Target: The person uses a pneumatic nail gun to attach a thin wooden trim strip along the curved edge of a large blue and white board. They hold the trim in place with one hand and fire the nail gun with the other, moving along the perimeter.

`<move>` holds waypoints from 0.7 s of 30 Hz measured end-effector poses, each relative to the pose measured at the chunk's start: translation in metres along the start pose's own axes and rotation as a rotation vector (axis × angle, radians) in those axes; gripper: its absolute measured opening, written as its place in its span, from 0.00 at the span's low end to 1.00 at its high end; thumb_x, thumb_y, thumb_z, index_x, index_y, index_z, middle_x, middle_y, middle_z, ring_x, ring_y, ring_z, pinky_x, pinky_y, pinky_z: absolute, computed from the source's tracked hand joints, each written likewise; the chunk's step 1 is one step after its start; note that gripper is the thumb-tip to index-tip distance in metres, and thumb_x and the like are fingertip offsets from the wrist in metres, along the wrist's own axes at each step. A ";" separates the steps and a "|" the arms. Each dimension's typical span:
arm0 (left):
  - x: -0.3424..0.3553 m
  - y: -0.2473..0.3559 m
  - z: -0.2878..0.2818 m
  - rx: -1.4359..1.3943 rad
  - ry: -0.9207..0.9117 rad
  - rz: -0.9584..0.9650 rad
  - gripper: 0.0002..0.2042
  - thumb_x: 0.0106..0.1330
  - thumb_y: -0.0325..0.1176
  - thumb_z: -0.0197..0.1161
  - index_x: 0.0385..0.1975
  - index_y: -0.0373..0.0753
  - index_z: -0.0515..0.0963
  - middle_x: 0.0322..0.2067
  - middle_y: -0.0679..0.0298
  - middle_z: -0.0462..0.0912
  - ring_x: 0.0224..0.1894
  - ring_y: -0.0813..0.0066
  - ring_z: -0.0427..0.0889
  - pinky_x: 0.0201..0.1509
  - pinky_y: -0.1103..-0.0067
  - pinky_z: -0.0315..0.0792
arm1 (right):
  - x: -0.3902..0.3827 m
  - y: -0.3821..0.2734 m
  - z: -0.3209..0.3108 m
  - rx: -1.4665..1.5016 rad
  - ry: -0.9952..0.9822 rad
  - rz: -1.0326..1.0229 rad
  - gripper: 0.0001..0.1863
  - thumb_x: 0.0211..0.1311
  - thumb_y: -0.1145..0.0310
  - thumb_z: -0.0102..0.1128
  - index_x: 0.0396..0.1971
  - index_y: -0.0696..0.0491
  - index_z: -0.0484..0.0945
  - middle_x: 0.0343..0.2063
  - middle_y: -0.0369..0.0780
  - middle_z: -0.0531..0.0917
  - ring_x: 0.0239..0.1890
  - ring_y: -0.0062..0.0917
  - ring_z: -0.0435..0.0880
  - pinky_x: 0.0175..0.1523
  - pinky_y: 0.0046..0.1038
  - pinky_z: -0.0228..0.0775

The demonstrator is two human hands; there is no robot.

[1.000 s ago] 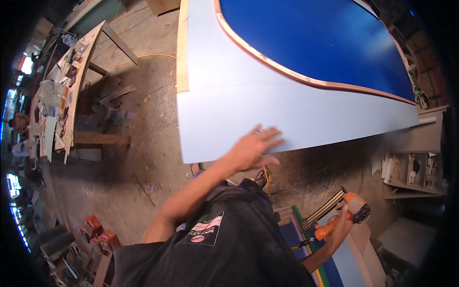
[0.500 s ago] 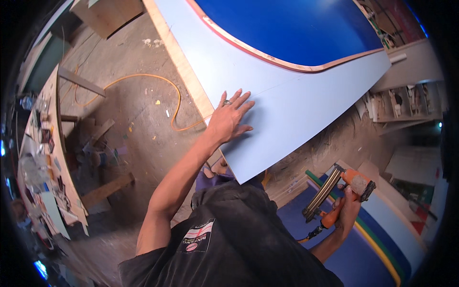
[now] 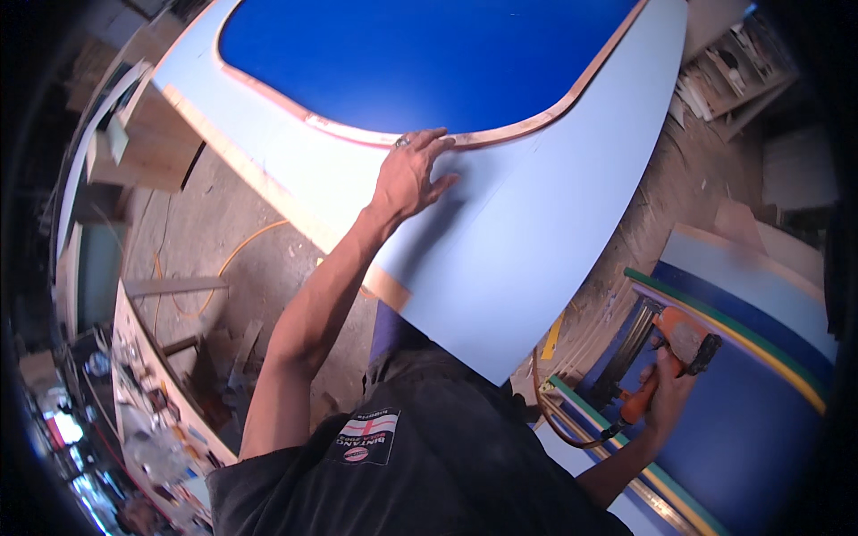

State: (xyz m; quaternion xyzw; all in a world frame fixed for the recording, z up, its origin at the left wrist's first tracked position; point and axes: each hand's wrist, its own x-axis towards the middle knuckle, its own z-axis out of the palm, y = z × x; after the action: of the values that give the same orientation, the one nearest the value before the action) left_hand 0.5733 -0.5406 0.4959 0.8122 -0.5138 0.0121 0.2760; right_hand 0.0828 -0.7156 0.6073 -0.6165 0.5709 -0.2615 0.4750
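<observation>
**One hand flat on the big board, one hand on the nail gun**

Head view: The left hand (image 3: 413, 174) lies flat with its fingers spread on a big pale blue board (image 3: 527, 232). Its grip is open and holds nothing; it just presses on the smooth board. The fingertips touch a thin wooden rim (image 3: 536, 125) that curves round a deep blue panel (image 3: 420, 58) set in the middle of the board. A ring shows on one finger. The board is wide, with a rounded edge and a bare wood strip (image 3: 259, 183) along its left side. It fills the top of the picture and tilts over the dusty floor (image 3: 259, 268).

The right hand (image 3: 666, 393) is low on the right, well apart from the left hand. Its grip is closed round the handle of an orange nail gun (image 3: 666, 353). The gun has a long dark metal part, and a hose runs from its handle. Under it lie more curved boards (image 3: 760, 402) in dark blue, with green and yellow stripes along the edge.

The person wears a black shirt (image 3: 429, 464) with a small badge, white with red, on the sleeve.

An orange cable (image 3: 246, 246) snakes over the floor. A long wooden surface (image 3: 147, 375) on the left is crowded with small things, too blurred to tell apart. A shelf (image 3: 728, 76) at the top right holds stacked things, also too small to tell.
</observation>
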 end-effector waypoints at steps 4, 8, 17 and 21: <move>0.064 -0.040 0.020 -0.023 -0.137 0.107 0.22 0.63 0.41 0.77 0.55 0.38 0.85 0.53 0.56 0.85 0.56 0.52 0.83 0.62 0.61 0.77 | -0.036 -0.061 0.048 -0.090 0.194 0.132 0.23 0.72 0.69 0.69 0.62 0.57 0.71 0.43 0.39 0.83 0.27 0.19 0.79 0.33 0.25 0.73; 0.099 -0.052 0.052 -0.154 -0.284 0.170 0.20 0.63 0.43 0.76 0.51 0.39 0.86 0.48 0.53 0.85 0.52 0.50 0.84 0.58 0.59 0.79 | -0.051 -0.084 0.087 -0.137 0.247 0.021 0.18 0.73 0.72 0.68 0.57 0.56 0.75 0.41 0.39 0.86 0.25 0.17 0.77 0.29 0.23 0.71; 0.112 -0.051 0.071 -0.326 -0.388 0.096 0.16 0.63 0.40 0.75 0.45 0.37 0.88 0.44 0.58 0.85 0.50 0.55 0.84 0.56 0.61 0.79 | 0.007 -0.192 0.220 -0.399 -0.046 0.209 0.16 0.68 0.70 0.75 0.48 0.61 0.80 0.30 0.38 0.86 0.18 0.17 0.78 0.21 0.24 0.71; 0.110 -0.061 0.073 -0.364 -0.398 0.077 0.14 0.64 0.38 0.74 0.43 0.36 0.88 0.41 0.59 0.84 0.49 0.57 0.83 0.55 0.62 0.77 | 0.071 -0.197 0.279 -0.438 -0.166 0.183 0.14 0.67 0.71 0.74 0.46 0.60 0.81 0.25 0.36 0.83 0.17 0.17 0.78 0.21 0.24 0.70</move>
State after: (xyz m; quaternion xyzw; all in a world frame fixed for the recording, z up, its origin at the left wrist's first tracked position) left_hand 0.6569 -0.6461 0.4407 0.7157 -0.5820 -0.2297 0.3104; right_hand 0.4290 -0.7233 0.6511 -0.6697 0.6263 -0.0359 0.3973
